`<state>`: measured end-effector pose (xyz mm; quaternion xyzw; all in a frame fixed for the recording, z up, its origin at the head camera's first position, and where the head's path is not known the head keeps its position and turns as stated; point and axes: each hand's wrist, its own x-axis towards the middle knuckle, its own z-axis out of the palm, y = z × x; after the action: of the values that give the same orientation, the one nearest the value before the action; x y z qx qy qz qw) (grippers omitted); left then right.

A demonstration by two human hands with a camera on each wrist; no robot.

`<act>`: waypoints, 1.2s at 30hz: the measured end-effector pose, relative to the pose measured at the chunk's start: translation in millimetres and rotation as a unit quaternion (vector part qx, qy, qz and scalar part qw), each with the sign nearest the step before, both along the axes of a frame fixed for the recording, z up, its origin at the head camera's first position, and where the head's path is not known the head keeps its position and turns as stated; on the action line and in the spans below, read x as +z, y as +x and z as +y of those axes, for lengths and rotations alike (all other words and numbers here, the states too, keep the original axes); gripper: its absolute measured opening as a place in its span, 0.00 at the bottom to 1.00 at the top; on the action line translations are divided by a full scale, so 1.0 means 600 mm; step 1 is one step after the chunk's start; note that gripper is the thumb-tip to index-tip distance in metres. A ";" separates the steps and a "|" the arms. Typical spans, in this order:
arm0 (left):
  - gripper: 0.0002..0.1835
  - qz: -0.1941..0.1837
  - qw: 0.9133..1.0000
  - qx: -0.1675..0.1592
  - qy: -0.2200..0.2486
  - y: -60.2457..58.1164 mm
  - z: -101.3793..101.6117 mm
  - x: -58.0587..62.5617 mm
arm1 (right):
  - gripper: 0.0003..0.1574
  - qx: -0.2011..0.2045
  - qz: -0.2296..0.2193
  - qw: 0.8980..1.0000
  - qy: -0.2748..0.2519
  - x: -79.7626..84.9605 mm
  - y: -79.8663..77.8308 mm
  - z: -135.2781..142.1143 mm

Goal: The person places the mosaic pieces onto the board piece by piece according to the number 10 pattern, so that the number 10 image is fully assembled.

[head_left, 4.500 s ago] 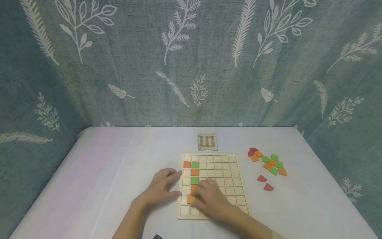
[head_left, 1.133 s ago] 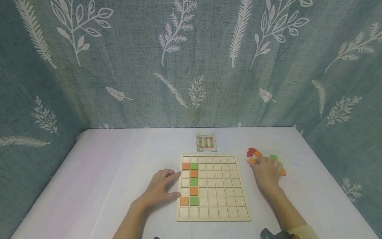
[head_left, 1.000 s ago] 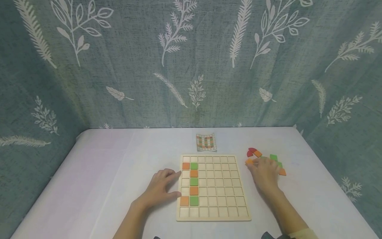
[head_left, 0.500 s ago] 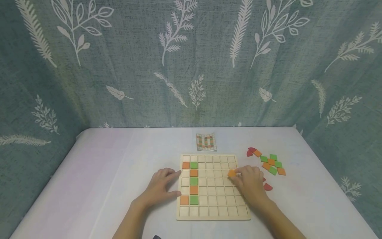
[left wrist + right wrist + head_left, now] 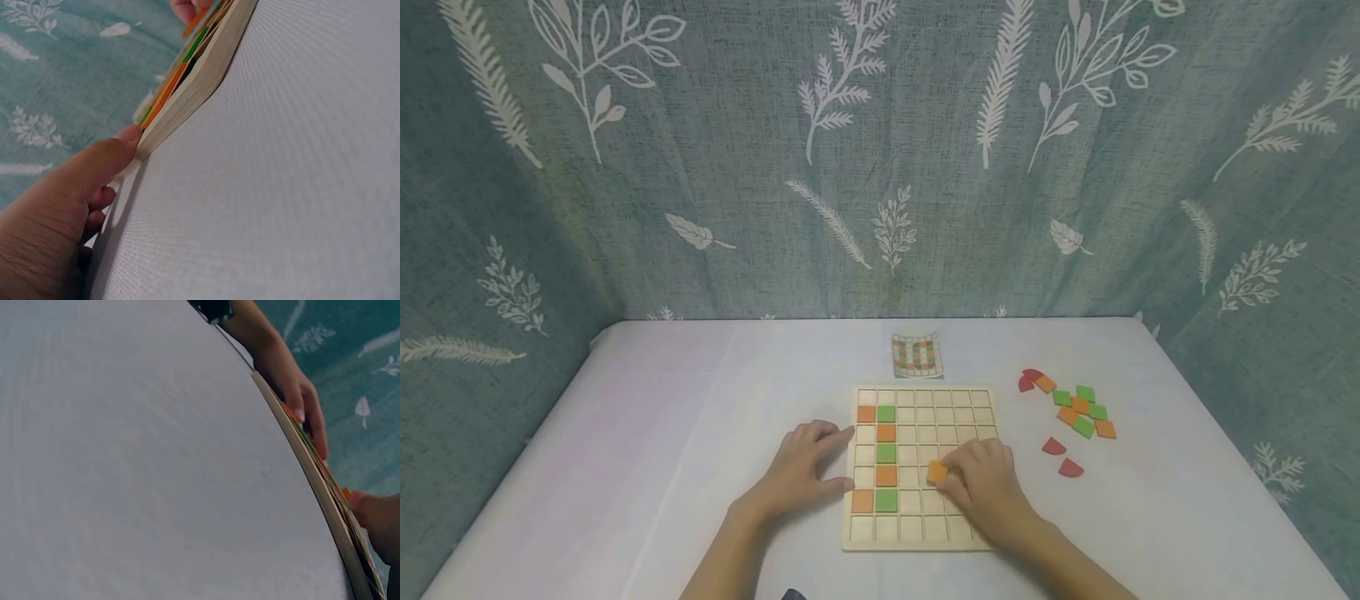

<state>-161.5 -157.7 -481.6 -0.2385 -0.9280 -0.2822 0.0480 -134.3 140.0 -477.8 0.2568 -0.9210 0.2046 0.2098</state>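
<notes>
A wooden grid board (image 5: 917, 540) lies on the white table, with orange and green square tiles in its two left columns, such as a green tile (image 5: 886, 500). Thumb and fingers of my right hand (image 5: 988, 487) pinch an orange tile (image 5: 936, 472) over the board's middle cells; that tile's edge (image 5: 346, 493) also shows in the right wrist view. Resting at the board's left edge, my left hand (image 5: 805, 467) touches it with straight thumb and index fingertips. In the left wrist view the left thumb (image 5: 103, 159) meets the board's side (image 5: 187, 94).
Right of the board lies a cluster of loose green and orange tiles (image 5: 1079, 405). Red quarter-round pieces (image 5: 1071, 468) lie nearer, others (image 5: 1027, 383) farther back. Behind the board stands a small pattern card (image 5: 917, 357). A leaf-print curtain (image 5: 880, 250) encloses the table.
My right hand set an orange tile into the lower left, took another orange tile from the pile and carried it left over the board. The left hand stayed at the board's edge.
</notes>
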 end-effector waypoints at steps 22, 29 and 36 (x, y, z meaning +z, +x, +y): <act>0.37 -0.011 1.000 0.003 -0.007 -0.002 0.001 -0.001 | 0.09 0.069 -0.030 0.997 0.004 0.008 0.025 -0.044; 0.37 -0.010 1.000 0.003 -0.001 -0.001 0.000 0.001 | 0.08 0.070 -0.038 0.996 -0.026 0.005 0.023 -0.042; 0.37 -0.011 1.000 0.003 0.000 -0.003 0.000 -0.003 | 0.13 0.064 -0.010 0.995 -0.075 -0.009 0.013 -0.024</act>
<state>-163.4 -157.4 -483.7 -0.2331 -0.9292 -0.2843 0.0384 -126.6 125.6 -483.0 0.2963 -0.8869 0.2884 0.2059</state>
